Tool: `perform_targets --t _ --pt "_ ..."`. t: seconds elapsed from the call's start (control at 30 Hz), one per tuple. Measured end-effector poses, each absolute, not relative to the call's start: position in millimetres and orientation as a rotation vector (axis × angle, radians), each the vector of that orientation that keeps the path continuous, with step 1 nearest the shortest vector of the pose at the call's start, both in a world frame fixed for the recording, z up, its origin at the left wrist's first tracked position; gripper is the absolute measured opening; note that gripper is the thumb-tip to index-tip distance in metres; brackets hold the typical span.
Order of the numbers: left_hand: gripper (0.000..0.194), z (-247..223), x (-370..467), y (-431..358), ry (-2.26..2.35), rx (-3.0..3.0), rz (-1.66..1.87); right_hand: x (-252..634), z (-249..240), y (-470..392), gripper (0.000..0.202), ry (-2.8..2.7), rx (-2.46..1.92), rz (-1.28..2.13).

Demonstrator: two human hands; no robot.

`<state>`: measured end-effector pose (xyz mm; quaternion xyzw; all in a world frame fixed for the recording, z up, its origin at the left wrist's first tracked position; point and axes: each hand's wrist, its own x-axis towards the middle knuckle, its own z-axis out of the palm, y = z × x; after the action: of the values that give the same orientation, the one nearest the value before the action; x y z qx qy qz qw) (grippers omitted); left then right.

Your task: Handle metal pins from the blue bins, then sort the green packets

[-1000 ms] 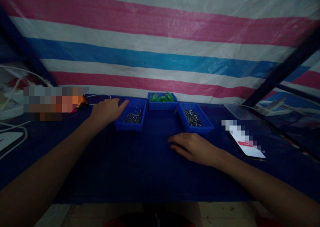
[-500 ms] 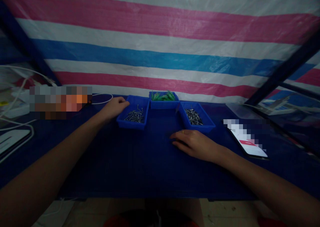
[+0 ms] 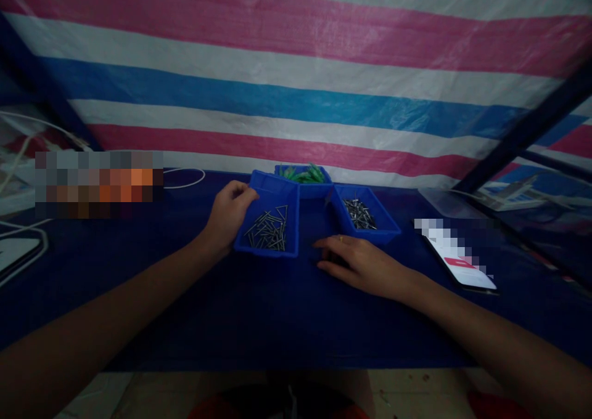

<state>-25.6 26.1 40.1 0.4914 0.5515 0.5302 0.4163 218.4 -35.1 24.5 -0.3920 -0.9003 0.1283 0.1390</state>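
Observation:
My left hand (image 3: 230,212) grips the left rim of a blue tray (image 3: 272,197), its thumb over the edge. Loose metal screws (image 3: 269,229) lie in the near part of that tray, which looks tilted. My right hand (image 3: 349,259) rests on the dark blue table, fingers apart and holding nothing, just in front of a second blue tray (image 3: 386,219) with more metal screws (image 3: 359,214). Behind them stands a third blue tray (image 3: 314,189) holding green pieces (image 3: 303,174), partly hidden by the left tray.
A lit phone (image 3: 469,270) lies on the table (image 3: 277,320) at the right. White cables (image 3: 189,171) and a blurred-out area are at the left. A striped sheet (image 3: 300,105) hangs behind, between blue frame posts (image 3: 522,129).
My left hand has moved right and nearer with the left screw tray, which now partly covers the green pieces' tray. My right hand has barely moved.

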Motion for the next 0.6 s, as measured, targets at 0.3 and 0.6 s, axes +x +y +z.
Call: perform_targets --t 0.3,0.6 --pt "0.030 25 -14 17 1.384 1.352 1.425 215 26 -39 0.041 -2.601 -1.125 0.299" --pt "0.049 26 -11 12 1.308 1.470 1.249 215 27 -40 0.051 -2.451 -1.169 0.351"
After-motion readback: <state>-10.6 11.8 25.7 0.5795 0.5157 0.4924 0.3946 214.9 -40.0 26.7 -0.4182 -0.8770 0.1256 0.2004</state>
